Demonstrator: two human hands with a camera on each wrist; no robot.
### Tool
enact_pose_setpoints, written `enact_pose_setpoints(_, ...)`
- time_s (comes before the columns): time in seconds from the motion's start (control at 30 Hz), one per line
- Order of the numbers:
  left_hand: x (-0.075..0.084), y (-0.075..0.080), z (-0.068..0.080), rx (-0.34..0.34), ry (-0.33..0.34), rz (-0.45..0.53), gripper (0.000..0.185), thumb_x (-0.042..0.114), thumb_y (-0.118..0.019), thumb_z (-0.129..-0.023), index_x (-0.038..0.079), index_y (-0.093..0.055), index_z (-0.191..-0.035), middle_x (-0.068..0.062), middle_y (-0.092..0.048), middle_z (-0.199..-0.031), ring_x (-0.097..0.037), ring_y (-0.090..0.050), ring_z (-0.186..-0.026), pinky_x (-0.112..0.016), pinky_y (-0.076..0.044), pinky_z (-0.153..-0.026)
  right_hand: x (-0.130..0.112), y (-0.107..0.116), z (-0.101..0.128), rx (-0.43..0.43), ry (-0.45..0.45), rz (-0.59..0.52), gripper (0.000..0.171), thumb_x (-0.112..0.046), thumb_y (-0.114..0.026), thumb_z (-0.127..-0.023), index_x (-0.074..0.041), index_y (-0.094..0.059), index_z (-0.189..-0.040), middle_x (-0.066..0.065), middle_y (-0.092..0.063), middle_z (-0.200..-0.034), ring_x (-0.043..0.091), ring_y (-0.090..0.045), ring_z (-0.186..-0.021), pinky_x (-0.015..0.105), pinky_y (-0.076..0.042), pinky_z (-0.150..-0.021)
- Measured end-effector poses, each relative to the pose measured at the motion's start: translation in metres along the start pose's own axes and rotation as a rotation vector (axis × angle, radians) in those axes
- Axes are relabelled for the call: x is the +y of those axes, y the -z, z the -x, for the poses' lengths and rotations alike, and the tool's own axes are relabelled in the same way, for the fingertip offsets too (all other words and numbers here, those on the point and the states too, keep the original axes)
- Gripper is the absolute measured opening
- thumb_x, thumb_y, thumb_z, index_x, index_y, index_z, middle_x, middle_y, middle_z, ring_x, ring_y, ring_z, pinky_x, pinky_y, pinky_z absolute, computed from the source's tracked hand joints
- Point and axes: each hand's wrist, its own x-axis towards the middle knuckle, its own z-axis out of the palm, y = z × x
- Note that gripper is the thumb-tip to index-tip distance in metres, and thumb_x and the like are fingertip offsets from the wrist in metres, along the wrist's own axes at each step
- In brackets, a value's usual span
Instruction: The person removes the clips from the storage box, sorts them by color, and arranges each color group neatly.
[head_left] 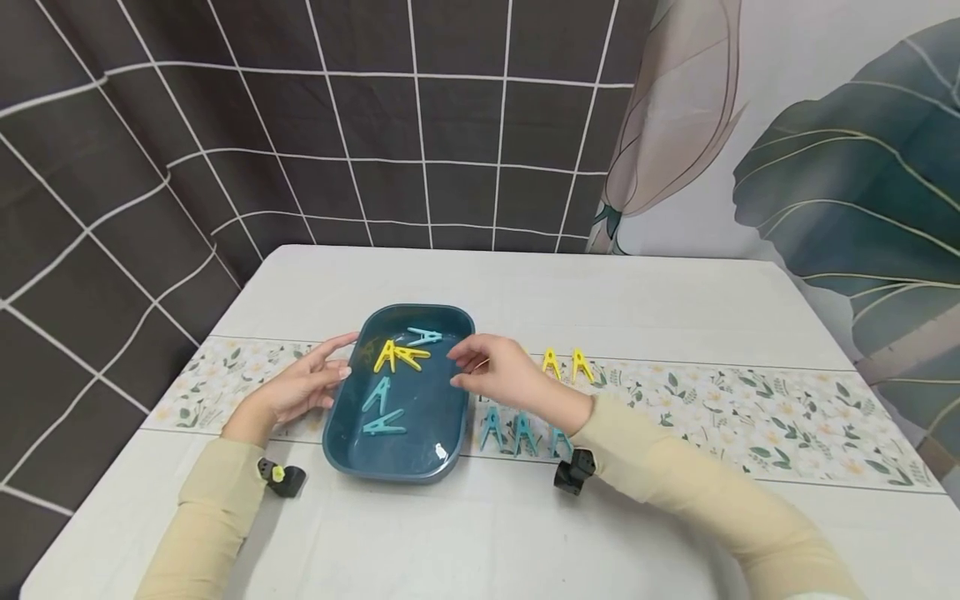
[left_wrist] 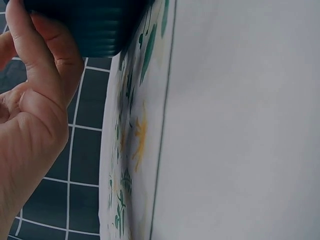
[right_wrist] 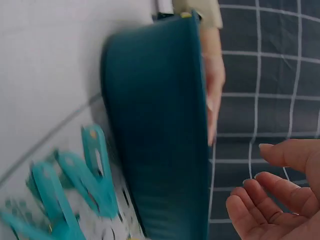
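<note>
While left hand (head_left: pixel 300 387) steadies tray (head_left: pixel 450 321) — no writing.

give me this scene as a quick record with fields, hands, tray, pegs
left hand: left hand rests open against the left side of the tray
right hand: right hand hovers open over the tray's right rim, holding nothing
tray: dark teal rounded plastic tray on the white table
pegs in tray: two yellow plastic pegs and three teal plastic pegs
pegs on table: two yellow pegs behind the right hand, three teal pegs right of the tray, all on the floral runner
</note>
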Motion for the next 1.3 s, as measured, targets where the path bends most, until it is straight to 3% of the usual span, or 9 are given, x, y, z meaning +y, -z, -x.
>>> enact_pose_setpoints(0.23,0.002,-0.001,-0.001,0.001,0.002,0.002,0.063,0.007,-0.047,-0.099,0.017,-0.013,-0.152,0.0,-0.062,-0.109,-0.006,-0.063,-0.081,-0.018,-0.053,-0.058,-0.008,-0.025,-0.002,-0.07,0.143,0.124,0.031,-0.011,-0.071,-0.085,-0.001,-0.064,-0.114,0.012,-0.063,-0.108,0.022,-0.061,-0.099,0.027,-0.053,-0.084)
enact_pose_setpoints(0.6,0.001,-0.001,-0.001,-0.018,-0.004,0.013,0.063,0.006,-0.045,-0.1,0.017,-0.011,-0.152,0.001,-0.065,-0.11,-0.007,-0.065,-0.084,-0.019,-0.054,-0.06,-0.022,-0.05,-0.013,-0.176,0.143,0.207,0.033,-0.016,-0.068,-0.088,-0.004,-0.064,-0.119,0.007,-0.063,-0.117,0.016,-0.059,-0.108,0.024,-0.049,-0.091)
enact_pose_setpoints(0.9,-0.002,0.002,0.001,-0.034,-0.015,0.028,0.062,0.006,-0.044,-0.1,0.019,-0.013,-0.152,0.001,-0.065,-0.11,-0.008,-0.066,-0.085,-0.019,-0.054,-0.06,-0.029,-0.072,-0.02,-0.248,0.147,0.357,0.035,-0.02,-0.066,-0.089,-0.008,-0.063,-0.122,0.003,-0.062,-0.116,0.011,-0.058,-0.104,0.018,-0.048,-0.086)
enact_pose_setpoints(1.3,0.0,0.001,0.0,-0.041,-0.03,0.037,0.059,0.005,-0.043,-0.1,0.021,-0.017,-0.151,0.002,-0.065,-0.098,-0.007,-0.065,-0.082,-0.019,-0.054,-0.059,-0.032,-0.095,-0.032,-0.263,0.144,0.528,0.034,-0.021,-0.065,-0.09,-0.01,-0.063,-0.122,0.003,-0.062,-0.116,0.012,-0.057,-0.103,0.021,-0.05,-0.084)
